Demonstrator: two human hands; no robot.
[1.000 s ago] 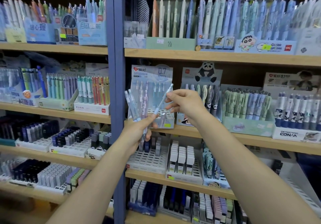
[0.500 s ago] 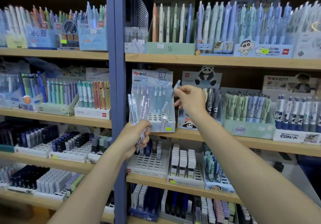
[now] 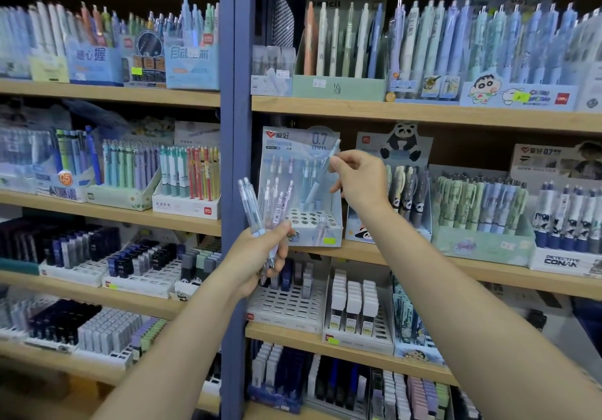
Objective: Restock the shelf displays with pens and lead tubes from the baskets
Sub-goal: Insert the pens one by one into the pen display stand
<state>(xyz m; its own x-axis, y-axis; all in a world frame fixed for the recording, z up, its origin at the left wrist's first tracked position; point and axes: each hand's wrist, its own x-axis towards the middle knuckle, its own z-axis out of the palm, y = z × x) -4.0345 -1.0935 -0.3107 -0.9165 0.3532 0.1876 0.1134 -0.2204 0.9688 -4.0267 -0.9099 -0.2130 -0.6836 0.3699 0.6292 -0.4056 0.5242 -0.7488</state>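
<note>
My left hand [image 3: 257, 256] grips a bundle of several clear pastel pens [image 3: 260, 211], tips down, in front of the blue shelf post. My right hand [image 3: 360, 180] pinches a single light blue pen [image 3: 321, 175] near its top, its tip low over the holes of the 0.7 mm pen display box [image 3: 301, 146]. That box stands on the middle shelf [image 3: 423, 264] and holds a few pens at its back, with many holes bare at the front.
A blue upright post [image 3: 233, 159] splits the shelving. A panda pen display [image 3: 404, 185] stands right of the box. Lead tube trays [image 3: 286, 302] fill the shelf below, and full pen boxes [image 3: 338, 48] line the shelf above.
My right hand has carried the single pen up and right, from beside the bundle to the display box. My left hand has sunk slightly with the bundle.
</note>
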